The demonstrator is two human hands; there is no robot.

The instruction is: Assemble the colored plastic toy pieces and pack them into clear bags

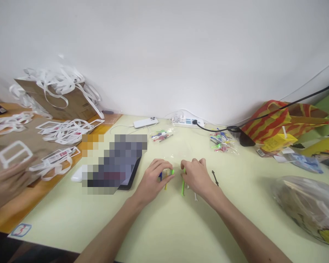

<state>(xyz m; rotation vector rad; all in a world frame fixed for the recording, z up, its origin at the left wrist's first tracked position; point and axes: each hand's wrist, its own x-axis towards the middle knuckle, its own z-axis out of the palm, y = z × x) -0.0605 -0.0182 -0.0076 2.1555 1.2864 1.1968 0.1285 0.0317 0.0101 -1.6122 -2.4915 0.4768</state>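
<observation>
Both hands rest on the pale yellow-green table (164, 226) near its middle. My left hand (152, 179) has its fingers curled around small plastic sticks, with blue, yellow and green ends (172, 172) showing at the fingertips. My right hand (196, 176) is closed on a green plastic stick (183, 188) that points down toward me. A white stick (195, 197) and a black stick (215, 177) lie on the table beside my right hand. What lies under the palms is hidden.
Two clear bags of coloured sticks (161, 136) (222, 142) lie farther back, by a white phone (145, 122) and a power strip (188, 121). A tablet (117, 164) sits to the left. Another person's hand (5, 180) works among white paper strips. Plastic bags (307, 204) crowd the right.
</observation>
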